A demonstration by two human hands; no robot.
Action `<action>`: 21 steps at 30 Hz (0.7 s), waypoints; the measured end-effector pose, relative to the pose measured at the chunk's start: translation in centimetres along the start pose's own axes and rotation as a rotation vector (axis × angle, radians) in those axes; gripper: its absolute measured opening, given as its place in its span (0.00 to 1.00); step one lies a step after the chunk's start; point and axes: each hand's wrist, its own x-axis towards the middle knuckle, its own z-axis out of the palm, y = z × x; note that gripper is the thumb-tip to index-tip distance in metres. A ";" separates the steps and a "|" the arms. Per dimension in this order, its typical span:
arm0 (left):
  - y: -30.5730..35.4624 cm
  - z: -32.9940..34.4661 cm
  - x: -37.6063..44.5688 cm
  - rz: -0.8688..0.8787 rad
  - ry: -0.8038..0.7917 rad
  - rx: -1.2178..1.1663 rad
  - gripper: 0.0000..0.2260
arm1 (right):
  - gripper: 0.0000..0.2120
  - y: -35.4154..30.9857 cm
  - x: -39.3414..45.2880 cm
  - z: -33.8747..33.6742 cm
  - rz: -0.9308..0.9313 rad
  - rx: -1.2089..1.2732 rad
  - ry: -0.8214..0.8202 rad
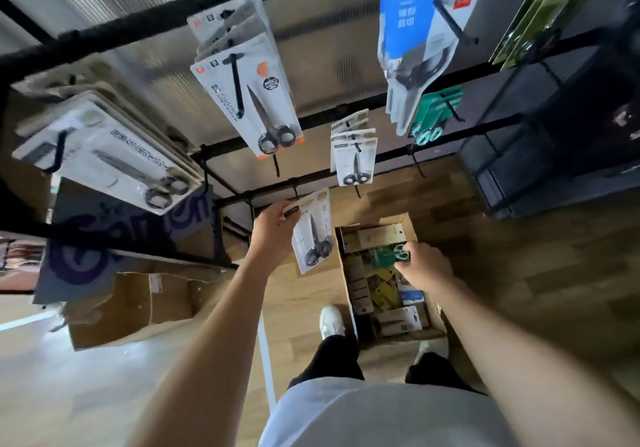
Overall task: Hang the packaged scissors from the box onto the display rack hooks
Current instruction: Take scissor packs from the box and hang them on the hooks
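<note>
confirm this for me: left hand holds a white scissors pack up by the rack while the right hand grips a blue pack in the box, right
Not quite: in the head view the right hand grips a green pack, not blue. The left hand does hold the white scissors pack by the rack, above the box.

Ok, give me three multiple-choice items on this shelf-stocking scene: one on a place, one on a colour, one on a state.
1. Where is the cardboard box?
A. on the floor by the person's feet
B. on a rack shelf
C. on a trolley

2. What colour is the pack under the right hand?
A. red
B. green
C. white

3. What is the left hand doing?
A. hanging empty
B. holding a white scissors pack by its top
C. pressing the box

Answers: 1 A, it sits on the wood floor beside the shoes; 2 B, its card is green; 3 B, fingers grip the pack's top edge.
</note>
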 end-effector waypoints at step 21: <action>-2.6 -2.7 11.5 -0.015 -0.112 0.202 0.12 | 0.20 -4.0 1.2 2.2 0.192 0.125 -0.001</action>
